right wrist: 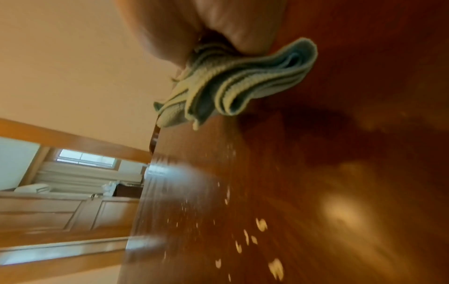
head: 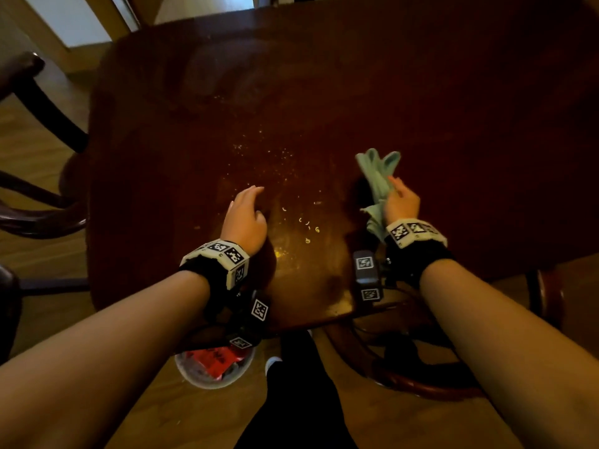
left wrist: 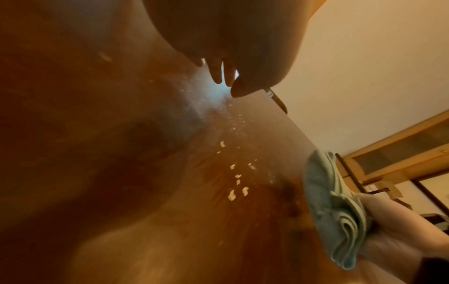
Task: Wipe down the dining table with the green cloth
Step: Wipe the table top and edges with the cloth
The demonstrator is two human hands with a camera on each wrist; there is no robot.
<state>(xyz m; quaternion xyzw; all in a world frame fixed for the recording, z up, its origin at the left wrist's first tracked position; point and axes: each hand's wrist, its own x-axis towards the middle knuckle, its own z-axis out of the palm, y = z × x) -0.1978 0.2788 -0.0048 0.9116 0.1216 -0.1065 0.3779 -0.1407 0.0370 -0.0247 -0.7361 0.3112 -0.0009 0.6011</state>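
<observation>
The dark wooden dining table [head: 356, 92] fills the head view. Pale crumbs [head: 308, 223] lie scattered near its front edge, and they show too as crumbs [left wrist: 233, 192] in the left wrist view and crumbs [right wrist: 261, 224] in the right wrist view. My right hand [head: 400, 199] grips the bunched green cloth [head: 377, 176] just above the tabletop, right of the crumbs; the cloth [right wrist: 238, 84] hangs in folds below the fingers. My left hand [head: 246, 215] hovers over the table left of the crumbs, fingers [left wrist: 218, 73] relaxed and holding nothing.
Dark wooden chairs [head: 35, 150] stand at the left of the table, another chair [head: 421, 367] below its front right. A bowl with red wrappers [head: 214, 367] sits on the floor by the table's front edge. Wooden cabinets [right wrist: 60, 211] line the far wall.
</observation>
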